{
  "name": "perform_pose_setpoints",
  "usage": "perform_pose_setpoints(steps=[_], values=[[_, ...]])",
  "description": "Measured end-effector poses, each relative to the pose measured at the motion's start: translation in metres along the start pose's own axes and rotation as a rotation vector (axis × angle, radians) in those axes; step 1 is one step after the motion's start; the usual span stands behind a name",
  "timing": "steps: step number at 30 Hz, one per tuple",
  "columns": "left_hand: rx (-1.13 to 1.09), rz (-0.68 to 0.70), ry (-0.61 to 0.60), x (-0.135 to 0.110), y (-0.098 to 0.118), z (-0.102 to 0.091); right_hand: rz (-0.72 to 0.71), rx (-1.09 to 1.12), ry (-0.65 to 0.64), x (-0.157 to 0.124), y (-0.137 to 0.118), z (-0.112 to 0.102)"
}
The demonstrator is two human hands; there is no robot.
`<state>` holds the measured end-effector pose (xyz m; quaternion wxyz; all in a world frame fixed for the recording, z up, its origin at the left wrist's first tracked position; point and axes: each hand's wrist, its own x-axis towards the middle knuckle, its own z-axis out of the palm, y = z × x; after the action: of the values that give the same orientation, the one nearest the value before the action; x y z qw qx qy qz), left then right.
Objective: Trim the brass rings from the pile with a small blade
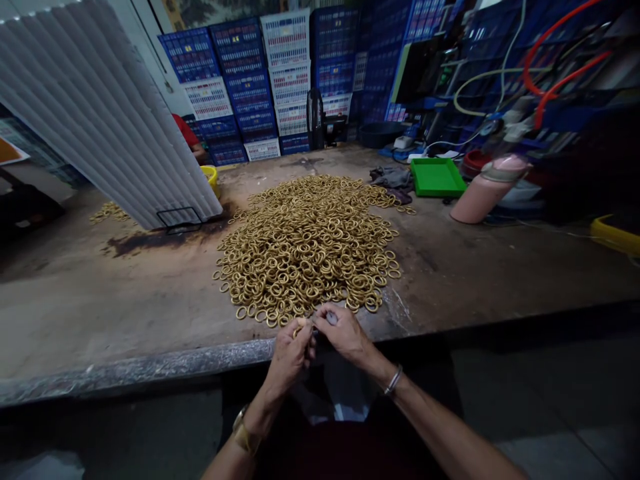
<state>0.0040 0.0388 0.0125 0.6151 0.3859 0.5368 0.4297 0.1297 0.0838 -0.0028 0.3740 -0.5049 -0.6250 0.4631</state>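
A broad heap of brass-coloured metal rings (305,247) lies on the worn table. At its near edge, over the front of the table, my two hands meet with fingertips almost touching. My left hand (291,353) is closed, pinching a brass ring (297,331) that shows in part between thumb and fingers. My right hand (346,337) is closed too, its fingers curled around a small greyish object (331,319). Most of that object is hidden, so its kind cannot be made out. Loose rings lie just beyond both hands.
A corrugated pale panel (110,107) stands tilted at left in a black wire holder (179,220). Toward the right are a green tray (438,177), a dark cloth (393,180) and a pink bottle (487,190). Stacked crates (245,87) and a person's arm (193,140) are behind.
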Motion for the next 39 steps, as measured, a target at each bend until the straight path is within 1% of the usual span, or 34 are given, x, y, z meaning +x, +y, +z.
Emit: perform_pose_setpoints(steps=[5, 9, 13, 15, 17, 20, 21, 23, 25, 27, 32, 35, 37, 39], values=[[-0.081, -0.014, -0.041, -0.004, 0.002, 0.003, 0.037, 0.018, -0.011, -0.001, -0.002, -0.001], [-0.181, -0.054, -0.048, -0.008, 0.005, 0.004, 0.039, 0.052, -0.027, -0.001, -0.005, -0.003], [-0.265, -0.072, -0.054, -0.008, 0.001, 0.004, 0.043, 0.088, -0.060, -0.001, -0.003, -0.003], [-0.295, -0.079, -0.049, -0.008, -0.001, 0.004, 0.027, 0.068, -0.065, -0.002, -0.002, -0.003], [-0.310, -0.076, -0.039, -0.007, -0.003, 0.003, 0.001, -0.009, -0.026, -0.003, 0.000, -0.004], [-0.309, -0.043, -0.030, -0.006, -0.003, 0.003, -0.084, -0.202, 0.028, -0.008, 0.002, -0.006], [-0.304, -0.031, -0.027, -0.006, -0.002, 0.003, -0.116, -0.269, 0.015, -0.010, 0.002, -0.007], [-0.286, -0.014, -0.022, -0.006, -0.001, 0.003, -0.171, -0.372, -0.060, -0.014, 0.001, -0.007], [-0.259, -0.005, -0.022, -0.006, -0.002, 0.003, -0.207, -0.438, -0.127, -0.018, 0.000, -0.008], [-0.223, 0.004, -0.021, -0.005, -0.003, 0.003, -0.231, -0.478, -0.162, -0.020, -0.003, -0.008], [-0.122, 0.036, 0.000, -0.004, -0.007, 0.002, -0.237, -0.517, -0.210, -0.019, -0.008, -0.010], [-0.093, 0.051, 0.003, -0.008, -0.004, 0.001, -0.218, -0.572, -0.276, -0.016, -0.006, -0.013], [-0.089, 0.048, -0.019, -0.013, 0.001, 0.002, -0.182, -0.659, -0.293, -0.013, -0.002, -0.015], [-0.119, 0.048, -0.072, -0.018, 0.007, 0.004, -0.139, -0.757, -0.254, -0.009, 0.002, -0.016]])
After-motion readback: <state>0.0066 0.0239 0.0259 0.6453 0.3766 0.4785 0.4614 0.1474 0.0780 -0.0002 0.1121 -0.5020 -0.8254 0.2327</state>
